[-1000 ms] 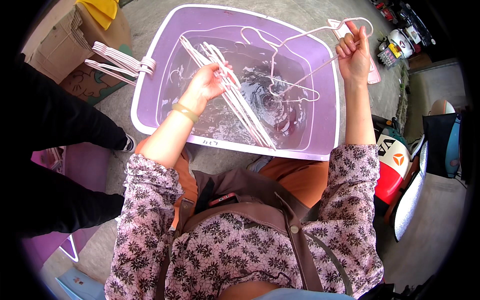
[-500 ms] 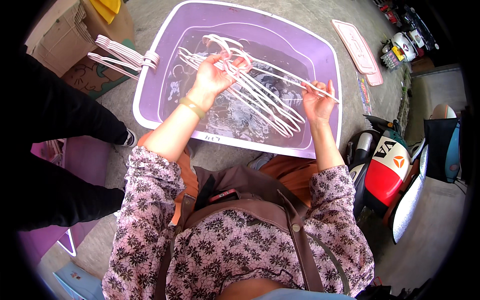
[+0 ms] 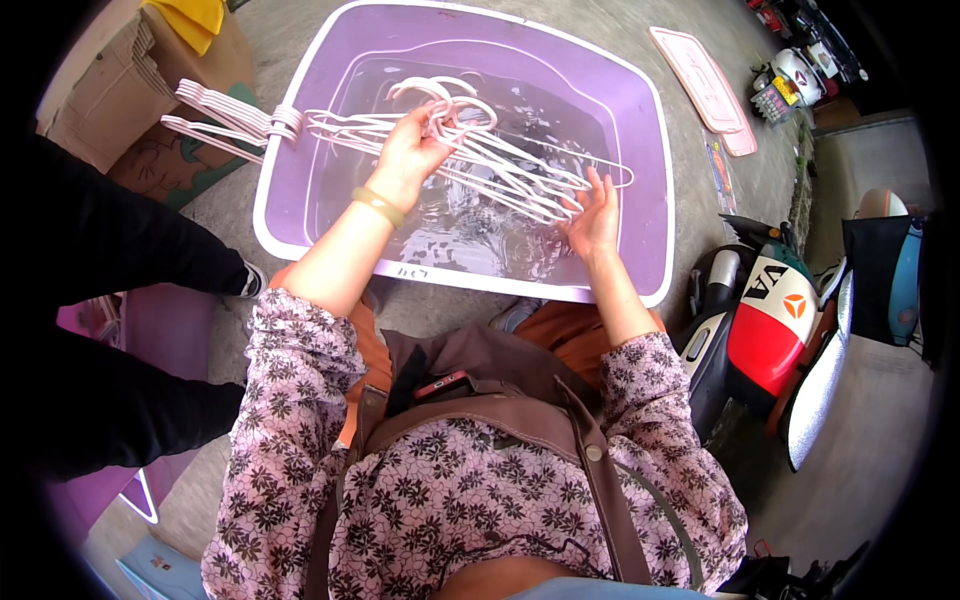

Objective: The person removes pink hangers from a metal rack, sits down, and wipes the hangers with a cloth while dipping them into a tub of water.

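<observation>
A bundle of white clothes hangers (image 3: 505,182) is held over the water in a purple tub (image 3: 648,140) with a white rim. My left hand (image 3: 410,168) is closed round the bundle just below the curved hooks. At the bundle's right ends, my right hand (image 3: 594,222) has its fingers apart and stretched upward, beside or lightly against the hanger tips; exact contact is hard to make out. One hanger's rounded end reaches out past these fingers to the right. More white hangers (image 3: 222,112) hang in a stack over the tub's left rim.
Cardboard boxes (image 3: 100,85) stand at the far left, near another person's dark-trousered legs (image 3: 150,230). Behind them sits a purple container (image 3: 185,325). A pink lid (image 3: 700,85) lies on the concrete right of the tub, and a red-and-white scooter (image 3: 768,340) stands close by.
My right hand has let go of the outlying hanger's end and moved left and slightly down to the bundle's tips. The bundle has shifted left and lies flatter, still in my left hand.
</observation>
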{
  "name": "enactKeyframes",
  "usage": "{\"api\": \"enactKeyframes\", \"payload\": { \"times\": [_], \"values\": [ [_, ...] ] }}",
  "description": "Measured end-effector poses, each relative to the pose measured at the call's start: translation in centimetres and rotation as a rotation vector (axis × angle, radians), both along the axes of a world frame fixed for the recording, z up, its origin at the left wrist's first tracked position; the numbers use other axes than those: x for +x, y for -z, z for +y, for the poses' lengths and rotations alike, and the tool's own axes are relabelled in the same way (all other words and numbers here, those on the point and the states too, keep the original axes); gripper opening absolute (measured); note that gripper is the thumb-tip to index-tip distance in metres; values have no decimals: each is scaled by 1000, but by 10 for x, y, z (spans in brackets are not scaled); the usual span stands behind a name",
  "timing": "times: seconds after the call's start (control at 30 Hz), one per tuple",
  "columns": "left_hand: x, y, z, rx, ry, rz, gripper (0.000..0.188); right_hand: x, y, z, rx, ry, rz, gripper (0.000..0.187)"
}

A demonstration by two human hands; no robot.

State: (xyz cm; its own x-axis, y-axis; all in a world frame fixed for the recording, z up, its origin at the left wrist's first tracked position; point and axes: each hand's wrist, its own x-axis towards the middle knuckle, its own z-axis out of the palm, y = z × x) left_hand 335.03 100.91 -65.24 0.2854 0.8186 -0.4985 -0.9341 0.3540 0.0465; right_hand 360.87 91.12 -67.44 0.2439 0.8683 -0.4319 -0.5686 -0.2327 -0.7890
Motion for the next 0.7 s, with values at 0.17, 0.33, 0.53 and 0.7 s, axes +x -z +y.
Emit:
{"api": "enactKeyframes", "payload": {
  "times": [0.17, 0.33, 0.53, 0.7],
  "values": [
    [0, 0, 0, 219, -24, 44, 9, -24, 24, 15, -77, 95, -1, 50],
    [5, -8, -4, 188, -70, -9, 12, -27, 28, 15, -192, 175, 123, 58],
    [6, -31, -17, 281, -39, 78, 12, -14, 11, 6, 52, 45, 290, 66],
    [12, -29, -15, 238, -40, 42, 17, 24, -10, -9, 166, -94, 249, 68]
  ]
}}
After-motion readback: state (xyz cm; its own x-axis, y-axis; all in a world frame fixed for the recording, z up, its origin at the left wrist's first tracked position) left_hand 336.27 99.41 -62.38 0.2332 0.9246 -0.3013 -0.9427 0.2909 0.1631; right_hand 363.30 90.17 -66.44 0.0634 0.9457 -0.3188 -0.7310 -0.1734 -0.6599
